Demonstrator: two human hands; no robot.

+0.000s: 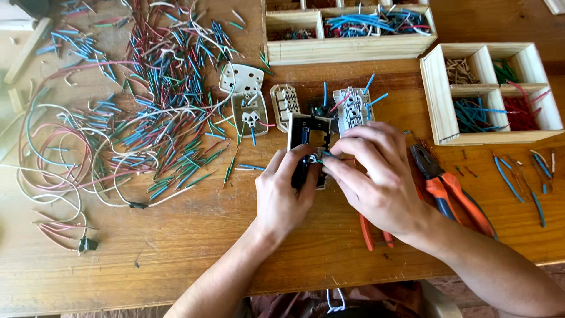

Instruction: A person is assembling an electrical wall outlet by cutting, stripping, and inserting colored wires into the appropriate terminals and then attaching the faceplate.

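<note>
Switch plate [310, 141] at frame centre: left hand [286, 194] grips it firmly while right hand [376, 176] pinches a wire; steady pressure seems wise.

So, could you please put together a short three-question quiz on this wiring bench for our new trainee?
1. True or false: both the left hand and the right hand are on the dark switch module.
2. Which tool lies just right of the right hand? A) orange-handled pliers B) a hammer C) a soldering iron
3. Fill in: the big loose heap of cut wire pieces lies on the wooden table to the ____ of the hands.

Key: 1 true; 2 A; 3 left.
</note>
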